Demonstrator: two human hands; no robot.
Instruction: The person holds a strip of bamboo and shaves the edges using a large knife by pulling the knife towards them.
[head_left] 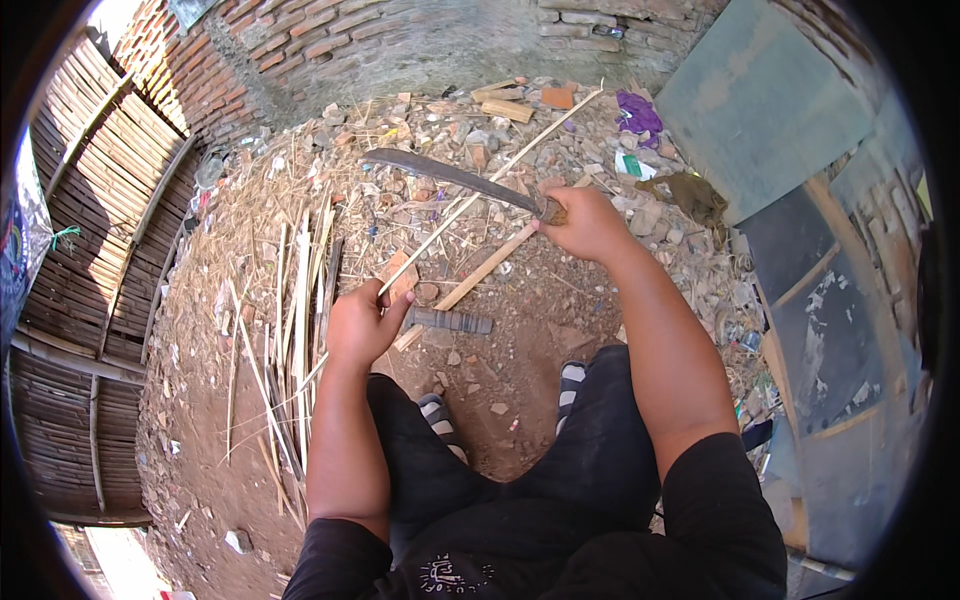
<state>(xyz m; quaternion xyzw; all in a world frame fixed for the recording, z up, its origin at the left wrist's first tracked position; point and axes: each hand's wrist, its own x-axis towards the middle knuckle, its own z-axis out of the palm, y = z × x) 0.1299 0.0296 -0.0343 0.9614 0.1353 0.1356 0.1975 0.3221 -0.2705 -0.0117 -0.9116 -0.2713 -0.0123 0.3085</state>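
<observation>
My right hand [585, 222] is wrapped round the handle of a machete [455, 174], whose dark curved blade points left across the ground. In my left hand [365, 322] is a long thin bamboo strip [525, 150], pinched near the thumb. The strip slants from lower left to upper right, and the blade crosses it. Beneath the right hand a wider bamboo piece [490, 265] runs slantwise toward the ground. A dark, flat, ridged piece [455, 320] lies on the dirt just right of my left hand.
Split bamboo strips [300, 300] lie in a pile left of my left arm. Rubble and litter, with a purple plastic scrap [638, 115], cover the ground ahead. A brick wall [400, 50] stands beyond, a bamboo-slat panel [95, 250] at left, grey boards [765, 110] at right.
</observation>
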